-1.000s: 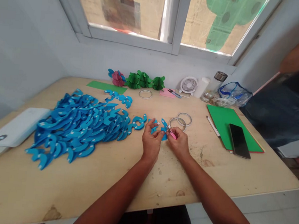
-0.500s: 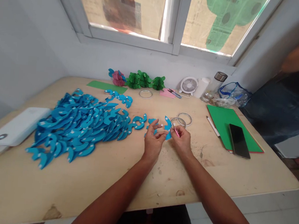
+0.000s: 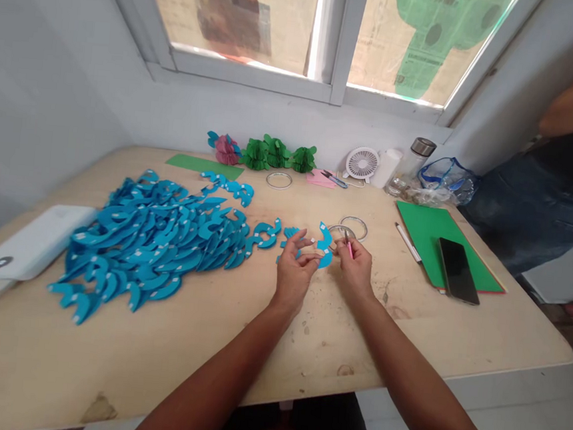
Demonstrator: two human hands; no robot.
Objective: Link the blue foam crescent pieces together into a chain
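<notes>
My left hand [image 3: 296, 269] pinches a curved blue paper piece [image 3: 325, 237] between thumb and finger. White square stickers sit on the piece, and a small white square shows by the fingertips of that hand. In my right hand [image 3: 355, 264] is a slim pink tool [image 3: 350, 249] with a dark, narrow tip pointing up; its exact kind is too small to tell. The tool is slightly apart from the blue piece, to its right. More blue pieces lie behind my left fingers, partly hidden. Two metal rings [image 3: 353, 228] lie just beyond my right hand.
A large pile of blue curved pieces [image 3: 159, 231] covers the left side, near a white power bank [image 3: 33, 241]. Green paper [image 3: 428, 234], a phone [image 3: 458, 270] and a pen [image 3: 408, 242] lie right. A small fan [image 3: 362, 163] and bottle [image 3: 414, 162] stand behind. A person [image 3: 545, 177] stands at right.
My right hand has moved a little to the right with the pink tool, away from the blue piece. My left hand has stayed in nearly the same place.
</notes>
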